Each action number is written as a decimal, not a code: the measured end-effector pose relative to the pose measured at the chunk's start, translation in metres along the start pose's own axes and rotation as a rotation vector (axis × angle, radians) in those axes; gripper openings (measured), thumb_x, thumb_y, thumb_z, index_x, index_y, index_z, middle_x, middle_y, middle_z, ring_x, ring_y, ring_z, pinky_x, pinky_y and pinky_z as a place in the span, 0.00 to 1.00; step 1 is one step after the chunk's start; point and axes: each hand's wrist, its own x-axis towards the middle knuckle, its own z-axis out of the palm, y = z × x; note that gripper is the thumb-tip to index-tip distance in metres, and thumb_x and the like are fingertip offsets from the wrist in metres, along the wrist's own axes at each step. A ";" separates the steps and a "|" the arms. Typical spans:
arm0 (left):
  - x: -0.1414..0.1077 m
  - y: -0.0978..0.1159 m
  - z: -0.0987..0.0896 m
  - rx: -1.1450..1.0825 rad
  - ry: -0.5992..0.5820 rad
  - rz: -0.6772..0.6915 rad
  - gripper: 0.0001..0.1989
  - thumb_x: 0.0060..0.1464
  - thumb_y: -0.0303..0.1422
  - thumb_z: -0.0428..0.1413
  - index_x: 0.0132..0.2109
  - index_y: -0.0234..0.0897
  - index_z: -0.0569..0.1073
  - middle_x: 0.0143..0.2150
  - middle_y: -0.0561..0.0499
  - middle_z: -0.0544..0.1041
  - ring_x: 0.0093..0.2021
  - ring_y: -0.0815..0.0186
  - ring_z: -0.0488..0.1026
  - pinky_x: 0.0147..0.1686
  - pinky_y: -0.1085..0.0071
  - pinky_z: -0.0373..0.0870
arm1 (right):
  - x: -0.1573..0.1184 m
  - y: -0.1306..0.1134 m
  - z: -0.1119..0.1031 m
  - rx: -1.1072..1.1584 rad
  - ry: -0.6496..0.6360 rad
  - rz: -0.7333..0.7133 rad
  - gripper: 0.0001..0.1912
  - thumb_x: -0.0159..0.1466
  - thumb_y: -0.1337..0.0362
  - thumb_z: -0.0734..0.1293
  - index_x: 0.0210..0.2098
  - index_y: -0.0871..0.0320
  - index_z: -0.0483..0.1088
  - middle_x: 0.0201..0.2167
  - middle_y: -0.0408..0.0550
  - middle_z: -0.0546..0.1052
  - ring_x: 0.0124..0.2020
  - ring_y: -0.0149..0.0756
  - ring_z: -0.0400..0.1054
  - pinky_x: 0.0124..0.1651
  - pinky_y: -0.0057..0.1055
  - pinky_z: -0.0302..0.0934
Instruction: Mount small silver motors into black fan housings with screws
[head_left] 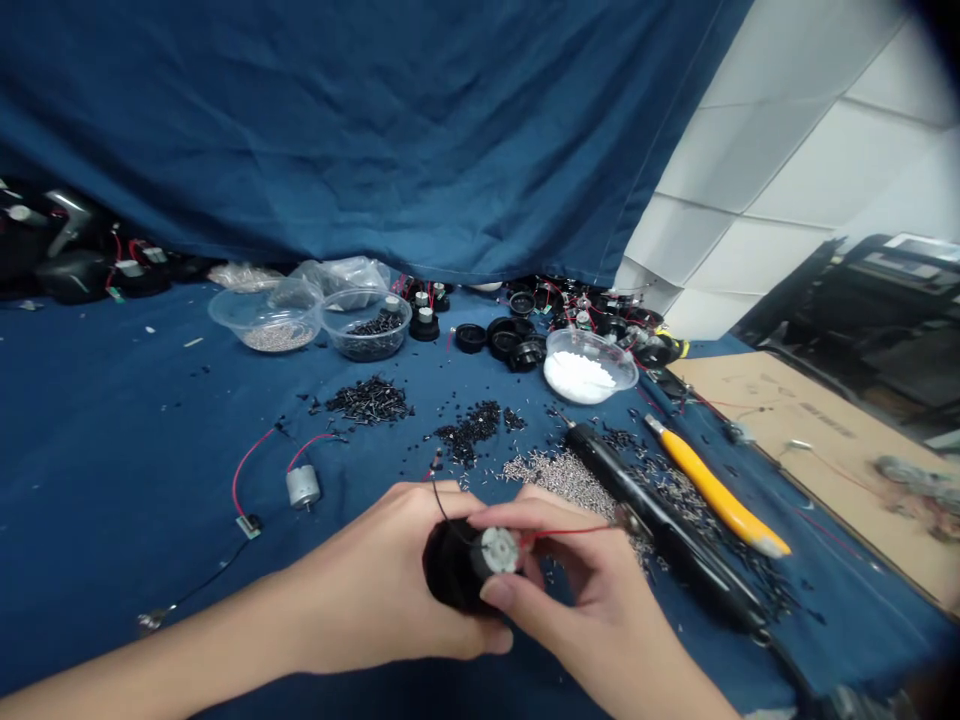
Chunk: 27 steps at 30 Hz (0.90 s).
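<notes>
a: what do we see at the grip?

b: we see the left hand [375, 585] clenched around a black cylindrical housing [448, 567], and the right hand [592, 590] pinching a small silver dc motor [499, 552] between thumb and fingers. both grips are closed and firm. the motor sits at the housing's near end, held up above the table in both hands; how far it lies within, we cannot tell.

a: and the leads?

b: a red wire [570, 532] runs right from the motor, across the right hand. a thin black wire [438, 500] arches up over the housing.

a: what lies nearest the hands?

b: just beyond the right hand we note a spill of silver pins [559, 480], a long black tool [660, 520], and a yellow-handled tool [716, 490] lying beside it. small black parts [466, 432] are heaped just above the pins.

a: and farther out?

b: to the left, a second silver motor [303, 487] lies on a blue cloth [112, 450], trailing a red wire. at the back we see clear plastic bowls of silver pins [265, 318] and black parts [366, 326], a bowl of white granules [586, 367], and round black caps [510, 345]. a cardboard sheet [810, 420] lies at far right.
</notes>
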 end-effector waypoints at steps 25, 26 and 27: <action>-0.025 0.023 0.004 0.414 0.268 0.512 0.30 0.51 0.20 0.50 0.60 0.44 0.62 0.59 0.53 0.70 0.58 0.67 0.68 0.59 0.73 0.65 | -0.026 -0.019 -0.011 -0.430 0.251 -0.499 0.11 0.63 0.64 0.70 0.43 0.62 0.70 0.23 0.43 0.71 0.21 0.27 0.66 0.24 0.21 0.63; -0.026 0.024 0.007 0.428 0.303 0.531 0.28 0.52 0.20 0.49 0.60 0.44 0.63 0.59 0.53 0.71 0.58 0.67 0.68 0.59 0.72 0.65 | -0.027 -0.022 -0.012 -0.444 0.241 -0.487 0.12 0.63 0.63 0.71 0.43 0.62 0.70 0.23 0.43 0.71 0.21 0.27 0.67 0.24 0.21 0.63; -0.027 0.025 0.009 0.442 0.344 0.543 0.28 0.53 0.20 0.48 0.60 0.43 0.63 0.58 0.53 0.71 0.58 0.67 0.68 0.59 0.71 0.65 | -0.027 -0.025 -0.012 -0.457 0.242 -0.479 0.11 0.63 0.63 0.71 0.43 0.61 0.70 0.22 0.43 0.72 0.21 0.27 0.67 0.24 0.21 0.64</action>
